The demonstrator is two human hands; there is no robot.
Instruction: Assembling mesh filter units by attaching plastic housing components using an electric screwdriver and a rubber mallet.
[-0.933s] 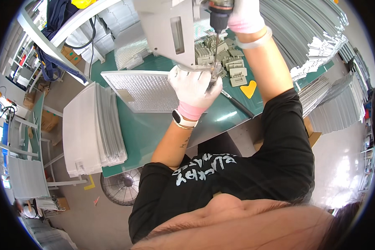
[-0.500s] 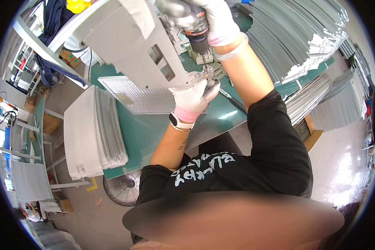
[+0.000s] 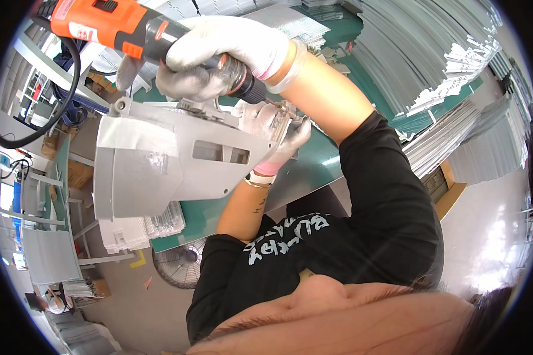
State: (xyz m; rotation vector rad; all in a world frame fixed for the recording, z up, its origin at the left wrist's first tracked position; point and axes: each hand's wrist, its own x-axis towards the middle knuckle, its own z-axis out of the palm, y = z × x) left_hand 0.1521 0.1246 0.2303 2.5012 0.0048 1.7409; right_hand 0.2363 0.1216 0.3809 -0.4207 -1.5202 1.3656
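My right hand, in a white glove, is wrapped round an orange and black power screwdriver. Its chuck and thin bit slant down to the right, the tip close to my left fingers. A grey moulded housing with two rectangular openings hangs tilted below the screwdriver, large in front of the bench. My left hand, also gloved, grips the narrow right end of that housing, and part of it is hidden behind the housing. A small fitting shows between the left thumb and fingers; I cannot make out its kind.
The green bench lies below, with a stack of pale panels at its left end. Many thin grey panels are piled at right. A black cable loops from the screwdriver. A fan stands on the floor.
The screwdriver and my right hand have swung left, so its orange body now shows. The grey housing has turned and dropped lower, covering much of the panel stack. My left hand keeps its grip.
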